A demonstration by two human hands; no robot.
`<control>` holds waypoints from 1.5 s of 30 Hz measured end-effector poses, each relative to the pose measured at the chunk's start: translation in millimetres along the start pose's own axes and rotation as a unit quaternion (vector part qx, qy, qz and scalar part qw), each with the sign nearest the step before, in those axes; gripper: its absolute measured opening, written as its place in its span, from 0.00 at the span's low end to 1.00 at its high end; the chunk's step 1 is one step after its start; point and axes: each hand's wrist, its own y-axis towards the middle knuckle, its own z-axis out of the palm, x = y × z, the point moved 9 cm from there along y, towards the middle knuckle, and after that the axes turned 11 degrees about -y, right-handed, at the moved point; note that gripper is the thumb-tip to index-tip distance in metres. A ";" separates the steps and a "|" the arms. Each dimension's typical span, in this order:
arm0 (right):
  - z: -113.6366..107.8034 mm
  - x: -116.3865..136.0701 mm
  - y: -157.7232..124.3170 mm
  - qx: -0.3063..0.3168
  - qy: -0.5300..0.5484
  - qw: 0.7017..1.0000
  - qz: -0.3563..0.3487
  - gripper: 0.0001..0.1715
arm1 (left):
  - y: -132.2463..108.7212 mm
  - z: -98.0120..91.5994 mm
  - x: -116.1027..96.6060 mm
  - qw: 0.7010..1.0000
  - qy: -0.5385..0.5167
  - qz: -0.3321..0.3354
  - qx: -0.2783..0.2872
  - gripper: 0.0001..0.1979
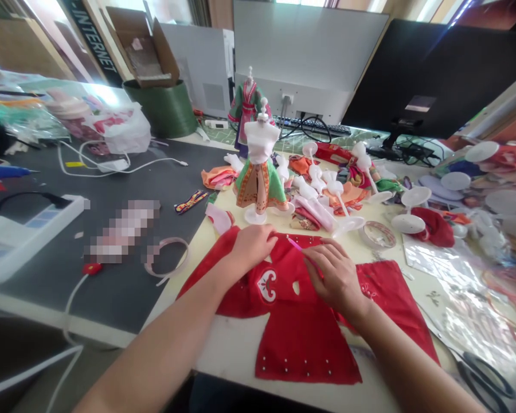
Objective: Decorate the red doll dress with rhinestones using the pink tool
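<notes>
The left hand (253, 245) is laid palm-down, fingers together, on the upper edge of the red garment (303, 310), pinning it flat; nothing is gripped by it. The right hand (336, 276) is closed on a thin pink tool (296, 244), its tip set against the cloth between the two hands. The work is judged best done with the fabric kept taut under the left palm and the tool advanced in short, controlled strokes. Both forearms are extended from the near edge, wrists low. The garment is spread on the cream bench (227, 344), just before a dressed doll mannequin (260, 172) and scattered white stands (406, 221).
</notes>
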 end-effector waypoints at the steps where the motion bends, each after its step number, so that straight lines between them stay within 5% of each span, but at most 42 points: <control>1: 1.6 0.1 -0.9 -0.004 -0.001 1.000 0.001 0.12 | 0.4 -1.3 1.0 1.000 0.003 0.000 -0.003 0.12; 11: 12.7 -5.9 -7.8 0.000 0.019 1.000 0.024 0.13 | 5.0 -8.7 14.9 0.999 0.028 -0.014 -0.026 0.16; 28: 23.0 -13.7 -10.0 0.021 0.041 0.998 0.045 0.12 | 0.6 17.3 -3.5 0.997 0.044 0.038 0.042 0.14; 45: 23.9 -15.3 -9.9 0.022 0.050 0.997 0.050 0.12 | -1.4 20.5 -6.0 0.996 0.041 0.049 0.058 0.17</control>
